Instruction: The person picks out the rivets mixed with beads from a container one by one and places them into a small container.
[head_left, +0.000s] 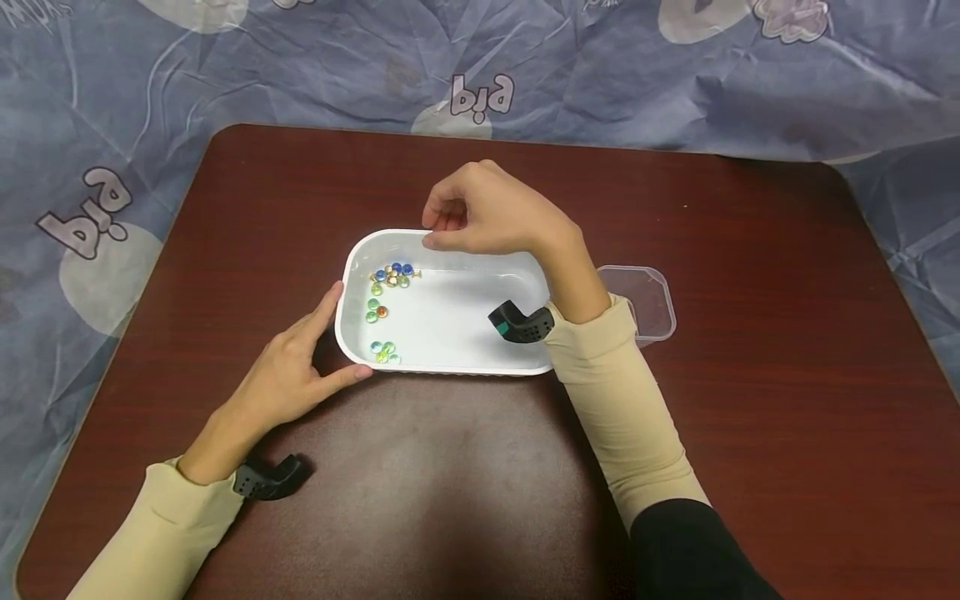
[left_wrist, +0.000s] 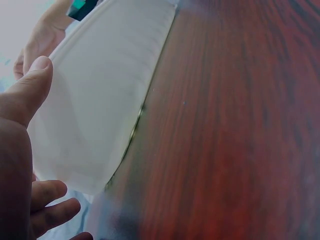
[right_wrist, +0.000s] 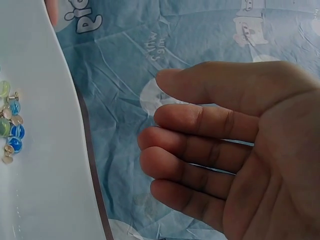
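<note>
The left arm [head_left: 142, 529] angles forward; the left hand [head_left: 288, 372] is spread, thumb [head_left: 343, 380] well apart from the fingers. The right arm [head_left: 626, 417] reaches farther, its wrist [head_left: 573, 267] bent leftward; the right hand [head_left: 495, 208] hangs raised and holds nothing, fingers [right_wrist: 205, 119] loosely curved, thumb tip apart from theirs.

Hands could pass over the near rim of the tray [head_left: 450, 325] to its middle; the left hand [head_left: 292, 371] and marbles [head_left: 382, 312] obstruct the left end, the right arm [head_left: 622, 400] the right.
</note>
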